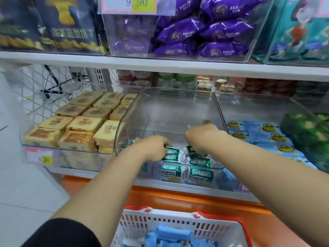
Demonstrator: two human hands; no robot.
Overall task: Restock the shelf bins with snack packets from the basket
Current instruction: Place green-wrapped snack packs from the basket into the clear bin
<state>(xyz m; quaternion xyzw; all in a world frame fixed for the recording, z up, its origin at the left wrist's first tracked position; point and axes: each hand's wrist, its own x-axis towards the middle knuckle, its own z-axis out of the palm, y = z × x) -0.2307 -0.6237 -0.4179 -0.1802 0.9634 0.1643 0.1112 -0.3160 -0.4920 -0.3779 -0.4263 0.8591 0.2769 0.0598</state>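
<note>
Both my hands reach into the clear middle shelf bin (160,111). Several green-and-white snack packets (201,172) lie at its front. My left hand (153,147) curls its fingers on a green packet (170,155) at the bin's front left. My right hand (201,136) bends down over another green packet (193,152), its fingers hidden behind the wrist. Below me stands the white basket with red rim (178,221), holding several light blue packets (170,236).
Left bin holds tan biscuit packs (78,122). Right bin holds blue cartoon packets (263,138), with green bags (306,132) beyond. Upper shelf carries purple packets (204,32) in a clear bin. An orange base ledge (178,195) runs under the shelf. A price tag (40,155) hangs at left.
</note>
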